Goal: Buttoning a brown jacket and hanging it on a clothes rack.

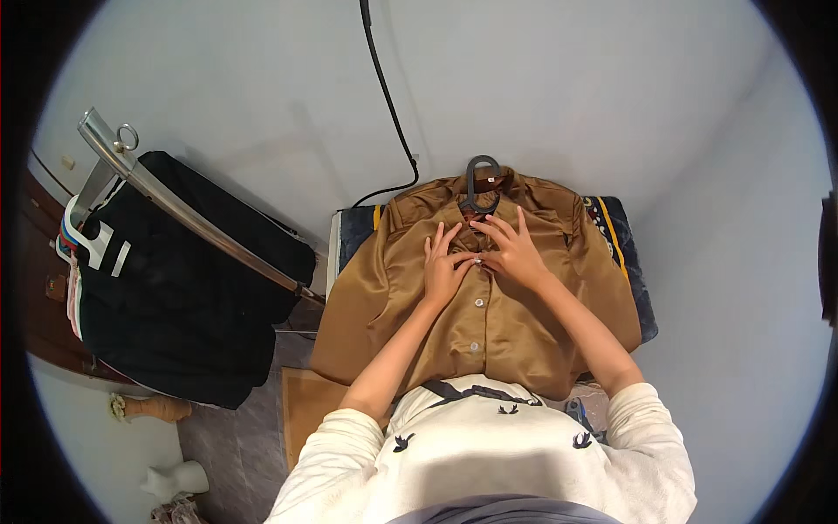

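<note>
Your left hand [443,266] and right hand [511,253] both rest on the front placket of a brown satin button-up shirt [532,332], fingertips meeting at a pale button [477,260]. The shirt lies flat on a dark blue padded worktop [630,262], on a black plastic hanger [481,179]. To your left, black garments [175,297] hang from a metal rail [183,210].

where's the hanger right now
In the head view, the dark hanger sits inside the brown shirt's collar at upper centre, just above both hands.
</note>
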